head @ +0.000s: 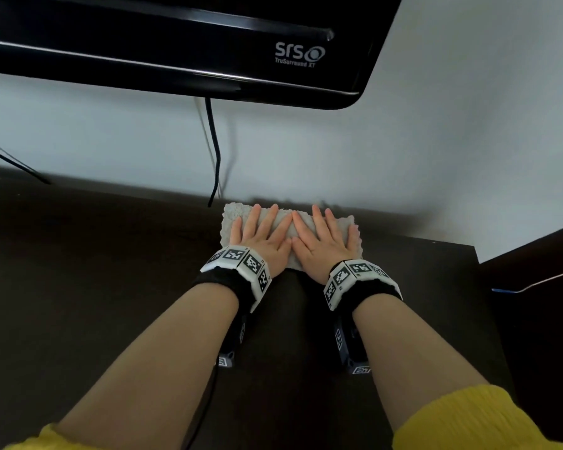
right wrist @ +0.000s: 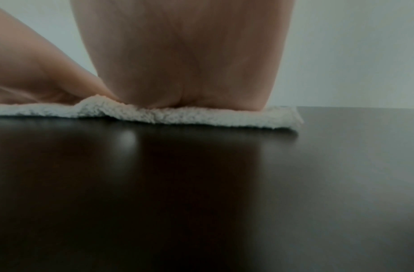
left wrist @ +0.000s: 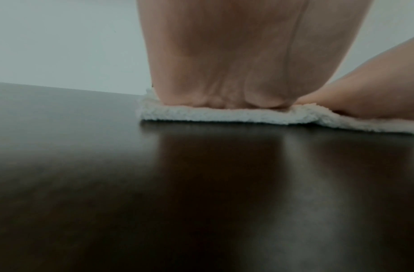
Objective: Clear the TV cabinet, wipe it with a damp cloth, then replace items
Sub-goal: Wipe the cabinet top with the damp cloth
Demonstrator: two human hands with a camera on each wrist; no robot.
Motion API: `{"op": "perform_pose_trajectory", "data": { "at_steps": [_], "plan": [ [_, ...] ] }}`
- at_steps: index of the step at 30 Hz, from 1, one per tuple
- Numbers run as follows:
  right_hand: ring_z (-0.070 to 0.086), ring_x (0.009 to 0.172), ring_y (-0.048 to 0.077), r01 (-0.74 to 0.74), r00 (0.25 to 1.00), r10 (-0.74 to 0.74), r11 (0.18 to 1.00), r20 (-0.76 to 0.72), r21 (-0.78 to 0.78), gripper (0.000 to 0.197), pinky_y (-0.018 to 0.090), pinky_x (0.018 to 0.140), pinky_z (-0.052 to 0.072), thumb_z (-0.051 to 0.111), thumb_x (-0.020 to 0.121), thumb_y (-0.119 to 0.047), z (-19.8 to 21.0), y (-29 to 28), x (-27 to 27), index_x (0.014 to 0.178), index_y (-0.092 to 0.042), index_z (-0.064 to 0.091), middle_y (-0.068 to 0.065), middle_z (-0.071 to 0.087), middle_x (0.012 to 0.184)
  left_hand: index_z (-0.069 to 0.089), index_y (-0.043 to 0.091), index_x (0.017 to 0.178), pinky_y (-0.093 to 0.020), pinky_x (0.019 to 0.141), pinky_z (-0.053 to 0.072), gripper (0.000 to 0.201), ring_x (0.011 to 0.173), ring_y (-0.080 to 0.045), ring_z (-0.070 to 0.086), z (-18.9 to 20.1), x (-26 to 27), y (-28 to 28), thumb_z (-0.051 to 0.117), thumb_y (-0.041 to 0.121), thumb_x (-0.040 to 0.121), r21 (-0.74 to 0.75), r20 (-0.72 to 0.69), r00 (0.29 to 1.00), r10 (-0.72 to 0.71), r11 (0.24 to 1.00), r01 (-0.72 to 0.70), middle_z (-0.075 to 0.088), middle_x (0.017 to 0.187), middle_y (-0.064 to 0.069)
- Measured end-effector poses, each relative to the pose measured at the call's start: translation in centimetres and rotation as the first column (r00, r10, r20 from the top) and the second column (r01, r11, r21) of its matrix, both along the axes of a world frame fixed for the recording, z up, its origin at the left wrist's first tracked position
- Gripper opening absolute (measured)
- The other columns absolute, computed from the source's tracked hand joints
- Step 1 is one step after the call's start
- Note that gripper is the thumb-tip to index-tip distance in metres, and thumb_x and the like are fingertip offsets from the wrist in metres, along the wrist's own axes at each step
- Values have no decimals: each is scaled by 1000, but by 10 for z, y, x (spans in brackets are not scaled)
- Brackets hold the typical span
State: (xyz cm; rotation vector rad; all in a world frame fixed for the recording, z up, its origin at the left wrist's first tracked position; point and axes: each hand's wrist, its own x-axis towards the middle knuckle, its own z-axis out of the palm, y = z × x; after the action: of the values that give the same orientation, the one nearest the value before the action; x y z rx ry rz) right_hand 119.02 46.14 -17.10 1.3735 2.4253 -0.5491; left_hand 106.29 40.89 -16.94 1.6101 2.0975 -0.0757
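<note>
A white fluffy cloth (head: pixel 346 227) lies flat on the dark brown cabinet top (head: pixel 95 271), close to the back wall. My left hand (head: pixel 260 232) presses flat on the cloth's left half, fingers straight and spread. Beside it, my right hand (head: pixel 322 235) presses flat on the right half, and the two thumbs touch. In the left wrist view the heel of my left hand (left wrist: pixel 224 73) sits on the cloth (left wrist: pixel 201 115). The right wrist view shows my right palm (right wrist: pixel 182 64) on the cloth (right wrist: pixel 201 116) in the same way.
A black TV (head: pixel 176 43) hangs above the cabinet. A black cable (head: pixel 216 151) drops from it to the cabinet's back edge, just left of the cloth. Another cable (head: pixel 13 164) runs at far left. The cabinet's right edge (head: pixel 478 254) meets dark furniture (head: pixel 540 271).
</note>
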Motion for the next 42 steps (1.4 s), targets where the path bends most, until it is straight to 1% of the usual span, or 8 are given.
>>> {"op": "perform_pose_trajectory", "data": {
  "at_steps": [6,9,13,19,26,33,36,42],
  "plan": [
    [-25,143,14,14,1000,-14,1000,7,-8,51,52,110,-20,8,99,-47,2,9,41,145,-46,-13,-7,-25,156,-7,40,149,-42,115,-15,53,145,-17,-22,1,39,11,14,42,101,17,3,1000,-19,1000,19,-18,158,11],
    [-26,143,13,43,999,-42,999,17,-27,51,52,111,-20,7,99,-49,3,17,67,145,-47,-14,-9,-27,156,-7,39,149,-43,115,-15,53,145,-18,-22,-1,64,18,13,42,100,29,9,999,-46,999,46,-18,158,10],
    [-25,143,14,63,997,-62,998,39,-25,51,53,112,-19,9,99,-50,3,27,104,145,-48,-14,-8,-26,156,-9,37,149,-44,115,-15,54,145,-19,-22,-3,100,28,12,43,100,39,-6,996,-86,996,86,-20,158,9],
    [-24,143,14,108,993,-106,994,51,-30,52,52,112,-20,12,99,-51,5,39,156,145,-49,-11,-9,-25,156,-7,36,150,-45,115,-16,54,145,-20,-23,-6,148,43,11,44,100,62,-14,990,-142,988,142,-20,158,7],
    [-24,144,15,134,989,-134,991,56,-6,52,53,112,-19,13,98,-53,4,42,189,144,-50,-11,-8,-25,157,-4,36,150,-46,114,-15,53,145,-21,-21,-5,182,48,13,44,100,70,-19,989,-144,987,145,-18,159,7],
    [-26,143,19,118,990,-120,993,77,24,52,57,111,-18,7,97,-54,2,22,207,143,-50,-17,-6,-26,156,-6,40,149,-48,114,-15,52,144,-20,-24,-1,202,34,13,44,101,28,-3,991,-135,990,135,-20,158,9],
    [-26,143,20,103,991,-103,995,85,10,52,58,111,-17,7,97,-54,5,6,216,143,-50,-17,-7,-26,156,-7,40,149,-48,114,-15,53,144,-20,-24,1,207,18,12,45,100,12,4,990,-144,989,144,-21,157,9],
    [-26,143,21,51,994,-52,999,93,12,51,60,111,-16,7,97,-54,7,-30,228,142,-51,-18,-6,-26,156,-11,39,148,-47,114,-14,54,144,-20,-24,3,221,-27,13,45,100,-10,10,994,-105,994,105,-23,157,9]
  ]
}}
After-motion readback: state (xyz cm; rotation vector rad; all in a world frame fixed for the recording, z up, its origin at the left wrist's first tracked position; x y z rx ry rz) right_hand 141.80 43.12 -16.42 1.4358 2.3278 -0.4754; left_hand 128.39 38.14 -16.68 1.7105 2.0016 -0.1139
